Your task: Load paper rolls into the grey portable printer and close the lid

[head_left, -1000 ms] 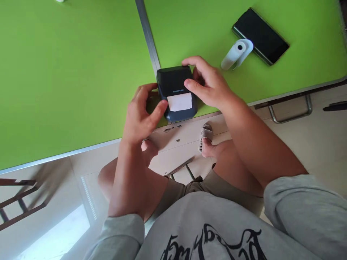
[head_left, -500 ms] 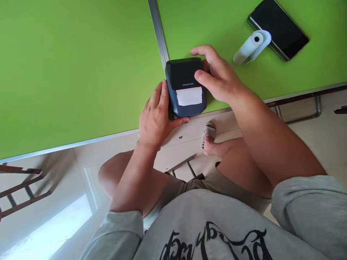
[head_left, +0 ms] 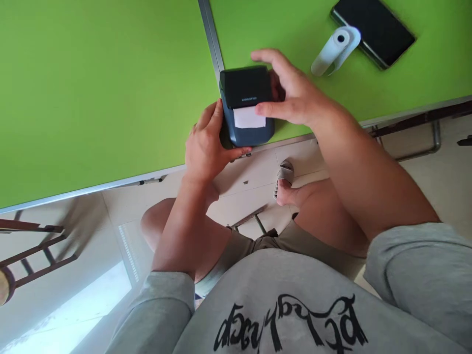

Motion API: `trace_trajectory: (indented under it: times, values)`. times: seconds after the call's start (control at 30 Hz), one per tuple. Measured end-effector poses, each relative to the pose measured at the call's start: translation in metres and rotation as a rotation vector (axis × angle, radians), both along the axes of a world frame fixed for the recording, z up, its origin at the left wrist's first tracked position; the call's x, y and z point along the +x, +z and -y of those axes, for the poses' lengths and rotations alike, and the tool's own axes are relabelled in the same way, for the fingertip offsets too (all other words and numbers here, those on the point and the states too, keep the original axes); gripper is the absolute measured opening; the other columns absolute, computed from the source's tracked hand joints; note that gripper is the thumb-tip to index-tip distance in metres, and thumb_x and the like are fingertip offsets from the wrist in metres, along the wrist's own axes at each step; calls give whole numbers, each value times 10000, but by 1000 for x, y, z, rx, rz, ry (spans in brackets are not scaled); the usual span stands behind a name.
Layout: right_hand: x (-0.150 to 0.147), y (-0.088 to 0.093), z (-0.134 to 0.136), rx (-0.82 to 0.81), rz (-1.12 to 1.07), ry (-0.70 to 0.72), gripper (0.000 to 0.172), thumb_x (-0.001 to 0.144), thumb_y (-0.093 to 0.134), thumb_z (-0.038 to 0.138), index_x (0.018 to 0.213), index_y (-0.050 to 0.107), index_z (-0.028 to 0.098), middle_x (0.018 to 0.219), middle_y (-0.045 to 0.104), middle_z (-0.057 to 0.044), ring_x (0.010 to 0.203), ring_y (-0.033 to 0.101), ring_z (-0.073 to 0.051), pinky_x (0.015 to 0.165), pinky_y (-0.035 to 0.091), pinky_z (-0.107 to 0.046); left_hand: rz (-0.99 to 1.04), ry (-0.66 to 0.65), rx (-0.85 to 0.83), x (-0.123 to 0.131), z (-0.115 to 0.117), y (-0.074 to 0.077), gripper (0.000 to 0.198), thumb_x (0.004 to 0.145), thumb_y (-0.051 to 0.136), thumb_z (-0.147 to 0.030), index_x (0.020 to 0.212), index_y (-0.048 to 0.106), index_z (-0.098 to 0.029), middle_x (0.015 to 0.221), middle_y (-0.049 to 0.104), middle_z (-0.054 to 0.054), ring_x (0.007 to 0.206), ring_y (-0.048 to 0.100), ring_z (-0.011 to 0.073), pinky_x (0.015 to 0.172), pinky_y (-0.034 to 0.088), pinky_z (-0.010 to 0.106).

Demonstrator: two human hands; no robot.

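Observation:
A small dark label printer (head_left: 245, 86) stands at the front edge of the green table, across the metal seam. A short white strip of paper (head_left: 245, 118) sticks out below its black lid. My left hand (head_left: 206, 142) is closed around the printer's left side, its thumb along the front bottom edge. On the other side, my right hand (head_left: 295, 96) grips the printer. Its thumb rests on the right end of the paper strip, and its index finger reaches out past the back corner. Its other fingers are partly hidden behind the printer's side.
A white paper roll (head_left: 328, 54), partly unwound, lies to the right on the green table (head_left: 110, 98), against a black phone (head_left: 376, 32). The table's metal front edge (head_left: 92, 191) runs just above my knees. Stool legs (head_left: 40, 260) stand on the floor at left.
My right thumb has moved from the lid down onto the paper strip. The printer and both hands appear slightly higher and further left, as the whole view has shifted.

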State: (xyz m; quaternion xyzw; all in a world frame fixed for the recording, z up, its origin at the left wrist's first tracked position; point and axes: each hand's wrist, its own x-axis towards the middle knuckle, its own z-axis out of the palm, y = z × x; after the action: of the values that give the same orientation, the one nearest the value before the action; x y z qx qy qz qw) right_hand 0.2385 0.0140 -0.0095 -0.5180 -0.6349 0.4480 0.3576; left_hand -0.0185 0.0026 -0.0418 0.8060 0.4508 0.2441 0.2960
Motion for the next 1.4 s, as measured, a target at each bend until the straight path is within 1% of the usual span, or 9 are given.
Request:
trace_trajectory:
  times: [0.23, 0.4, 0.5, 0.77, 0.97, 1.13, 1.23, 1.33, 1.4]
  values:
    - [-2, 13, 0, 65, -39, -35, 729, 723, 901, 413, 1347, 564, 242, 631, 417, 116, 567, 358, -109, 573, 266, -305, -70, 30, -28, 6, 2, 1, 1166, 636, 850, -771, 1587, 328, -343, 1577, 515, 116, 1435, 511, 449, 1188, 423, 633]
    - [-21, 41, 3, 253, 23, -212, 262, 906, 646, 238, 1159, 581, 256, 1221, 685, 23, 568, 573, -72, 470, 290, -337, -48, 30, 45, 5, 5, -2, 1114, 665, 782, -830, 1573, 359, -342, 1551, 553, 146, 1391, 559, 450, 1158, 456, 599]
    - [-29, 40, 0, 355, 47, -322, 102, 904, 598, 214, 933, 522, 275, 1067, 713, 6, 639, 659, -108, 435, 300, -334, -63, 18, 59, 5, 6, -2, 1108, 698, 746, -841, 1579, 360, -290, 1560, 544, 156, 1392, 559, 443, 1149, 461, 600]
    - [-27, 46, -5, 171, 660, -67, 166, 820, 750, 216, 971, 763, 283, 1093, 812, -21, 1058, 735, -318, 908, 544, -509, -51, 4, 53, 6, 7, -2, 1123, 691, 749, -852, 1578, 387, -266, 1583, 525, 152, 1416, 543, 439, 1178, 443, 574]
    - [-36, 65, -18, -69, 936, 73, 418, 798, 752, 200, 1190, 750, 344, 1218, 794, -21, 1102, 714, -389, 863, 546, -563, -73, 8, 99, 4, 9, 1, 1102, 687, 784, -813, 1580, 416, -284, 1554, 564, 163, 1347, 605, 438, 1137, 487, 559]
    - [-25, 62, -14, 76, 585, 37, 351, 710, 769, 150, 1017, 742, 318, 1062, 801, -7, 971, 729, -285, 836, 561, -455, -145, 32, 121, 6, 12, 3, 1105, 732, 670, -887, 1583, 421, -227, 1527, 585, 191, 1334, 625, 426, 1110, 514, 537]
    - [-11, 52, -7, 150, 102, -72, 331, 709, 763, 281, 1033, 703, 317, 1072, 779, -11, 911, 718, -235, 595, 479, -338, -116, 25, 111, 5, 13, 4, 1155, 725, 611, -939, 1595, 399, -208, 1523, 587, 209, 1368, 609, 417, 1135, 501, 535]
    - [0, 30, -4, 33, -480, -345, 360, 740, 588, 638, 872, 568, 303, 861, 690, -13, 515, 482, -146, 416, 255, -316, 117, 11, 37, 1, 10, 10, 1200, 717, 504, -1005, 1625, 332, -240, 1617, 504, 202, 1488, 512, 399, 1182, 467, 540]
    - [3, 13, -3, -23, -529, -370, 348, 673, 592, 566, 889, 518, 305, 899, 658, -6, 556, 475, -140, 435, 293, -304, 393, 47, -70, -3, 6, 17, 1055, 813, 301, -997, 1618, 332, -315, 1675, 448, 147, 1547, 450, 357, 1194, 461, 533]
